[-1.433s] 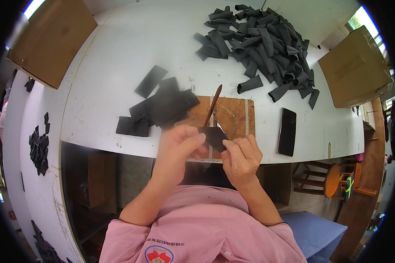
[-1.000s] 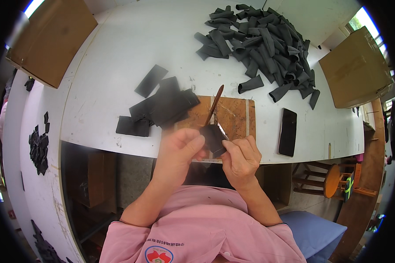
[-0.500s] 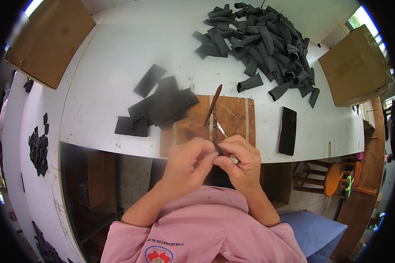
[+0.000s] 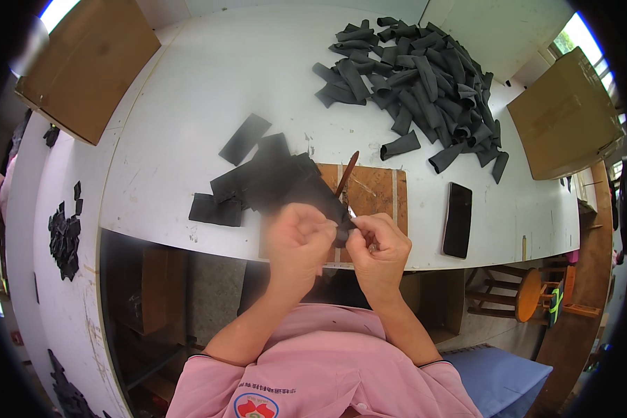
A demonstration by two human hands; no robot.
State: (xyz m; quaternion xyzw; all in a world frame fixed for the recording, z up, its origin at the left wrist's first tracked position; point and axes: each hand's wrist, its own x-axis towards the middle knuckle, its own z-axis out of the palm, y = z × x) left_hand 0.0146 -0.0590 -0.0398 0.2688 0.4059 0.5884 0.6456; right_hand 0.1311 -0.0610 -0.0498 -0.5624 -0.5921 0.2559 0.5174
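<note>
Above the front edge of the table, my left hand (image 4: 299, 240) is blurred, its fingers curled and thumb and fingertips pinched at a dark fabric piece (image 4: 341, 235). My right hand (image 4: 380, 244) pinches the other side of that same black piece between thumb and forefinger. Just beyond the hands is a worn brown board (image 4: 380, 191) with pale strips across it. A slim reddish-brown stick-like tool (image 4: 347, 173) stands tilted there, with a shiny metal bit (image 4: 350, 211) near its lower end. Flat black fabric pieces (image 4: 258, 171) lie in an overlapping heap, partly covering the board's left side.
A large pile of rolled dark grey fabric tubes (image 4: 425, 76) fills the far right of the white table (image 4: 174, 132). A black phone (image 4: 457, 219) lies right of the board. Cardboard boxes stand at far left (image 4: 90, 66) and right (image 4: 564, 118). A wooden stool (image 4: 526, 289) is below right.
Both hands have shifted slightly, the left one now smeared by motion. More of the black fabric shows beyond the hands, over the board. The whole view has moved a little.
</note>
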